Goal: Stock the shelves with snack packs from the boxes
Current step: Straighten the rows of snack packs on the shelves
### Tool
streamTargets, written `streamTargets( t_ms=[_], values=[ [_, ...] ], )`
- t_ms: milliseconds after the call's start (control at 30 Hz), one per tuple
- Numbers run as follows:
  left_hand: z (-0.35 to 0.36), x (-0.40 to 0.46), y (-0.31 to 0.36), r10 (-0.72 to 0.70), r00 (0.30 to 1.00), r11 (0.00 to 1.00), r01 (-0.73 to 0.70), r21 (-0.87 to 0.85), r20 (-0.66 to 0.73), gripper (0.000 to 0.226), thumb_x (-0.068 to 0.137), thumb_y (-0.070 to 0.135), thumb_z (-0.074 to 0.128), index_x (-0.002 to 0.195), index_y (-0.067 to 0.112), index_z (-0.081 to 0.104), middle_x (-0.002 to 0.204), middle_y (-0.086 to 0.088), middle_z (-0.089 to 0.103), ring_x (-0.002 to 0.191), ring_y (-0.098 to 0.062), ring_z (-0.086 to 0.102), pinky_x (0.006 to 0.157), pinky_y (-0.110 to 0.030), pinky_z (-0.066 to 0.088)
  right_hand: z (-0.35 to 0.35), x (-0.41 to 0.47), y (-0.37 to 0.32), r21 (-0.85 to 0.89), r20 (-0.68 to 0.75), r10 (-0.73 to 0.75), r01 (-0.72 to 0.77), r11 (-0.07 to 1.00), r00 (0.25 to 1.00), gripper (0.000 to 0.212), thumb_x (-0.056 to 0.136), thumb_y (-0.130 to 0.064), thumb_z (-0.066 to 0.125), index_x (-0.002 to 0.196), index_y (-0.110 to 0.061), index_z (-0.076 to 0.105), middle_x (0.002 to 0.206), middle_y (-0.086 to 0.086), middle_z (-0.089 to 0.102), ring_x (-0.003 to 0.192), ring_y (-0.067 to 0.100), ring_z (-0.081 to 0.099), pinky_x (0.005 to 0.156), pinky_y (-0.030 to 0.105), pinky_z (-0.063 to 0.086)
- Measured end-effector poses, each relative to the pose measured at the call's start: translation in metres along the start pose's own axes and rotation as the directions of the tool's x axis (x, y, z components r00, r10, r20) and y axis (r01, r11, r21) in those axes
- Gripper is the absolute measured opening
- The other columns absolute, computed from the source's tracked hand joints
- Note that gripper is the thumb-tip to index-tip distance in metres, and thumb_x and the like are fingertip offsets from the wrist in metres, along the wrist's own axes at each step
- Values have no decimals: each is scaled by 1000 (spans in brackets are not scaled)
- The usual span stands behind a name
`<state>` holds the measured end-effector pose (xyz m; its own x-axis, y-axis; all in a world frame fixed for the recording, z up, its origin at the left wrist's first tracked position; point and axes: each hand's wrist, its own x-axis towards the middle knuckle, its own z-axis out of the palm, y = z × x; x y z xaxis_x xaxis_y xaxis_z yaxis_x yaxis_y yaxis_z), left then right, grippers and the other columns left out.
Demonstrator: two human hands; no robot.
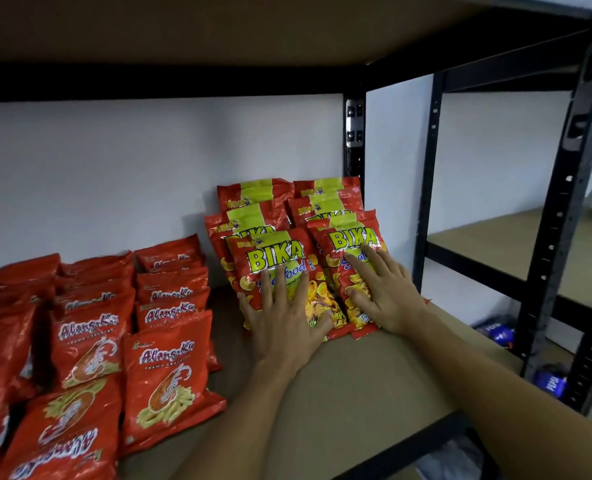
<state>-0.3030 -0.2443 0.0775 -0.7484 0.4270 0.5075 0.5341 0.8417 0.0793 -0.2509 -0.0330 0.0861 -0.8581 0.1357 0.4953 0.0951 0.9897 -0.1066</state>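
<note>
Head view: left hand (280, 327) and right hand (382, 292), both flat-fingered, are pressing light, crinkly, slippery BIKA packs (280, 268); best grasped by the edges.

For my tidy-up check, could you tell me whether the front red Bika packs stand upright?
Leaning back: the front red Bika packs rest tilted against those behind.

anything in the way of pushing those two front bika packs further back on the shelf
Yes. The left hand and right hand lie flat on the front Bika packs, but more Bika packs stand right behind them, up to the wall.
</note>
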Motion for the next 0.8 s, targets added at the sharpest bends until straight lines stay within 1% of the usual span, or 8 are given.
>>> streamTargets(
  t_ms=[133, 200, 267, 367, 433, 500, 667, 800],
  values=[
    [-4, -10, 6, -64, 997, 998, 65, 6, -39, 78, 80, 72, 21, 150, 38, 22, 161, -11, 15, 149, -35, 4, 105, -71, 11, -7, 0, -4, -14, -49, -74, 74, 997, 996, 68, 90, -67, 19, 152, -40, 19, 162, -1, 15, 149, 28, 13, 113, 54, 24],
    [-6, -9, 7, -84, 992, 996, 84, -10, -95, 76, 79, 71, 25, 149, 39, 25, 159, -15, 19, 148, -37, 8, 103, -73, 13, -10, 5, -5, -19, -64, -87, 86, 996, 994, 67, 91, -67, 20, 152, -41, 19, 163, -2, 14, 149, 27, 10, 114, 54, 23],
    [-8, -2, 5, -56, 993, 998, 55, -12, -103, 74, 81, 70, 27, 150, 44, 16, 161, -14, 12, 148, -36, -1, 103, -74, 8, -10, 10, -5, -14, -73, -56, 55, 998, 996, 66, 90, -68, 19, 152, -44, 14, 163, -2, 8, 150, 26, 3, 115, 55, 20],
    [-11, 15, -3, 18, 999, 1000, -19, -13, -45, 70, 87, 72, 25, 149, 49, 0, 163, -8, -3, 148, -31, -14, 107, -72, -1, -9, 16, -6, -7, -86, 13, -14, 1000, 996, 68, 88, -70, 16, 152, -47, 7, 164, 0, 0, 150, 30, -3, 114, 57, 16],
    [-8, 18, -8, 40, 999, 999, -41, -18, -36, 68, 89, 72, 22, 148, 51, -2, 163, -6, -5, 148, -29, -15, 108, -71, -1, -4, 15, -7, 2, -72, 42, -42, 999, 997, 69, 87, -72, 12, 150, -49, 1, 163, 0, -4, 149, 31, -5, 114, 58, 17],
    [0, 12, -10, 43, 998, 999, -43, -10, -45, 66, 89, 72, 22, 148, 51, 3, 163, -5, -1, 149, -29, -11, 109, -71, 1, 2, 9, -7, 17, -48, 47, -46, 999, 998, 69, 86, -73, 12, 150, -51, 0, 163, -2, -5, 150, 30, -5, 113, 58, 20],
    [5, 15, -11, 14, 996, 1000, -15, -3, -84, 67, 86, 71, 23, 148, 49, 14, 162, -5, 9, 150, -30, -2, 108, -71, 7, -2, 12, -9, 81, -62, 46, -41, 996, 997, 69, 84, -69, 23, 149, -47, 21, 162, -2, 13, 148, 29, 10, 108, 58, 29],
    [-7, 13, -22, -51, 995, 999, 51, 3, -83, 70, 85, 70, 26, 149, 42, 20, 161, -13, 14, 149, -30, -1, 108, -69, 3, -1, 6, -15, 147, -86, 26, -13, 989, 996, 65, 84, -63, 32, 146, -44, 33, 158, -4, 26, 145, 27, 20, 106, 57, 34]
  ],
)
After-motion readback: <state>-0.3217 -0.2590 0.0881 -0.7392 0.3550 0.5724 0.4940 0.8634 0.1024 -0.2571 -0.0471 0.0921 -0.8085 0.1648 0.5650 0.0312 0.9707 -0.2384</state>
